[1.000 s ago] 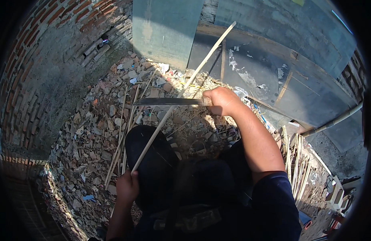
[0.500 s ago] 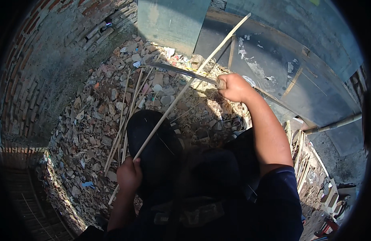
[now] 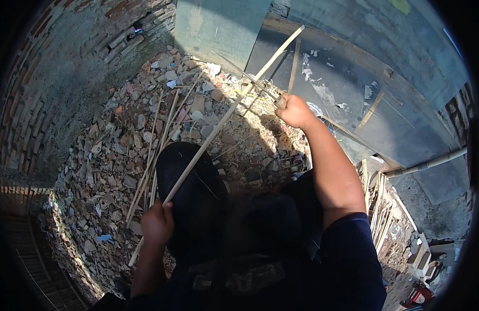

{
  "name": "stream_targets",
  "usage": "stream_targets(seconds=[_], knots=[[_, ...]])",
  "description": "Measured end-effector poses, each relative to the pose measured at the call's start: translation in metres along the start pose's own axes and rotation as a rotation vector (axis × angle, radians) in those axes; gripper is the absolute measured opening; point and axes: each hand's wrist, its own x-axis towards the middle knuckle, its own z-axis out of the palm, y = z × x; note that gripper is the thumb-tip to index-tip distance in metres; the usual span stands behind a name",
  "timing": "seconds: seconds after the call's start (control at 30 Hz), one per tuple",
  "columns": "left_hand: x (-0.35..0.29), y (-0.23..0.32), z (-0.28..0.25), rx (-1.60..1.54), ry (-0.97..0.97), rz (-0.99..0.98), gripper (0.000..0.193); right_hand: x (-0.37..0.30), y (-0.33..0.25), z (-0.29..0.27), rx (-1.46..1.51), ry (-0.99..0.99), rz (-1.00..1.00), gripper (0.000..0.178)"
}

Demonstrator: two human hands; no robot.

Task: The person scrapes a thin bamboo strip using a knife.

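A long, pale strip of split bamboo (image 3: 208,142) slants from lower left to upper right, passing over my dark-clad left knee. Its lower part is in the closed grip of my left hand (image 3: 157,224), and a short end sticks out below the fist. My right hand (image 3: 293,110) is wrapped round the handle of a long-bladed knife (image 3: 258,84). The blade crosses the bamboo strip's upper part and is seen nearly edge-on, so it looks thin. Whether the edge touches the strip I cannot tell.
Several thin bamboo strips (image 3: 157,150) lie on the stony rubble (image 3: 112,166) to my left. Pale shavings (image 3: 265,114) cover the ground ahead. More strips (image 3: 377,207) are at the right. A brick wall (image 3: 58,78) rises at left; dark panels (image 3: 333,78) stand in front.
The knife has turned from showing its flat side to nearly edge-on, its tip swinging upward. Both hands and the bamboo strip appear slightly farther left in the picture.
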Motion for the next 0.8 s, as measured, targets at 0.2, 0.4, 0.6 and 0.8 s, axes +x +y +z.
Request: stream_targets(seconds=[0.2, 0.4, 0.6, 0.8], knots=[[-0.007, 0.006, -0.008, 0.084, -0.062, -0.077, 0.035, -0.017, -0.039, -0.008, -0.213, -0.096, -0.062, 0.036], [-0.011, 0.001, 0.001, 0.105, 0.013, -0.034, 0.033, -0.017, -0.041, -0.007, -0.163, -0.133, -0.058, 0.034], [-0.004, 0.004, -0.002, 0.215, 0.008, -0.036, 0.030, -0.014, -0.016, -0.010, -0.189, 0.000, 0.053, 0.046], [-0.006, 0.005, -0.004, 0.218, -0.005, -0.031, 0.030, -0.043, -0.078, 0.015, -0.257, -0.100, -0.331, 0.027]])
